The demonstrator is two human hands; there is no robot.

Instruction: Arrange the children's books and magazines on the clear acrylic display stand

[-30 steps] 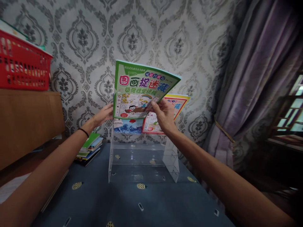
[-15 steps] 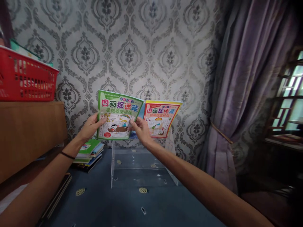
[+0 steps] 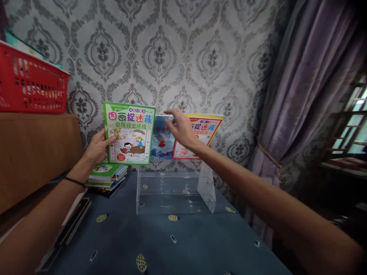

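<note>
My left hand (image 3: 96, 147) grips the left edge of a green-bordered picture book (image 3: 130, 135), its thumb on the front cover and the fingers behind. The book is upright in the air, cover towards me. My right hand (image 3: 181, 128) has its fingers stretched out and apart, by the top edge of a blue book (image 3: 162, 137), and it seems to hold nothing. A red-and-yellow bordered picture book (image 3: 197, 140) stands right of the blue one, partly covered by that hand. Both stand at the top of a clear plastic book rack (image 3: 207, 191).
Several books lie in a stack (image 3: 106, 175) left of the rack. Dark flat books (image 3: 73, 221) lie at the table's left side. A red basket (image 3: 37, 82) sits on a wooden cabinet (image 3: 43, 156). Behind is a patterned wall; a purple curtain (image 3: 298, 99) hangs at the right.
My right hand has let go of the green book and moved up and right to the blue book. My left hand has carried the green book to the left, uncovering the blue one.
</note>
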